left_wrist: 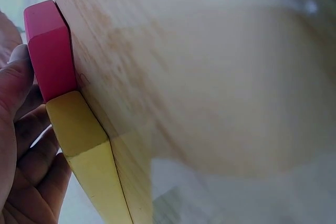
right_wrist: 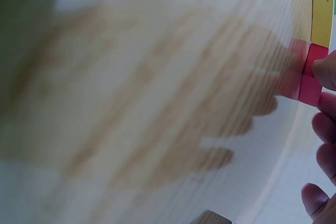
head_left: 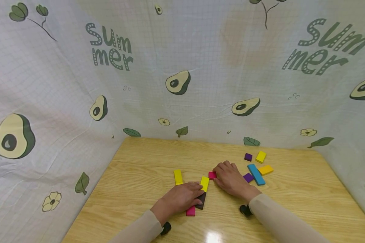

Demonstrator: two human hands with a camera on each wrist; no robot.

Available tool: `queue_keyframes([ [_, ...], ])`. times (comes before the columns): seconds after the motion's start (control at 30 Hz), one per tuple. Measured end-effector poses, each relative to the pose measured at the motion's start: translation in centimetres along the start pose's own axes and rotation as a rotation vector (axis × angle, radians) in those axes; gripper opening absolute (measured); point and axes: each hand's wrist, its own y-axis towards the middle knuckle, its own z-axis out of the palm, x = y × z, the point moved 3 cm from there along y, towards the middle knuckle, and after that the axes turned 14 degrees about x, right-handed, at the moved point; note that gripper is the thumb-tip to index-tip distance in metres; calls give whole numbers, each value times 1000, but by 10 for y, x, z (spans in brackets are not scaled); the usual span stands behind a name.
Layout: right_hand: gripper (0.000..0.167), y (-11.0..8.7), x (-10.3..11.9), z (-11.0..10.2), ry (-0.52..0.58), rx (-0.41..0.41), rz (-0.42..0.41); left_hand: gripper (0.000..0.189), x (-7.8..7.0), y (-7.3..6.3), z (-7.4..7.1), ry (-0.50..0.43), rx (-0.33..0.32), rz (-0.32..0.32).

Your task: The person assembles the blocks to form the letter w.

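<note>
My left hand (head_left: 184, 197) lies across a group of blocks in the head view. Its fingertips rest on a yellow block (head_left: 204, 183) and a black block (head_left: 202, 199) joined end to end. Under the palm, a pink block (head_left: 190, 211) sticks out near the wrist and a yellow block (head_left: 178, 177) at the far side; what lies between is hidden. The left wrist view shows a pink block (left_wrist: 51, 51) end to end with a yellow one (left_wrist: 89, 150). My right hand (head_left: 232, 179) pinches a small pink block (head_left: 212, 175) beside the yellow block's far end.
Right of my right hand lie a blue block (head_left: 256, 174), an orange block (head_left: 266, 169), a purple block (head_left: 248, 178), a small dark purple block (head_left: 248, 157) and a yellow block (head_left: 261, 157). A printed cloth (head_left: 200, 67) hangs around the wooden table (head_left: 134, 189).
</note>
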Motion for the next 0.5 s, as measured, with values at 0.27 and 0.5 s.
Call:
queue_keyframes([
  [0.27, 26, 0, 1, 1, -4, -2, 8, 48, -1, 0, 0, -2, -7, -1],
  [0.5, 28, 0, 1, 1, -11, 18, 18, 48, -1, 0, 0, 2, -7, 0],
])
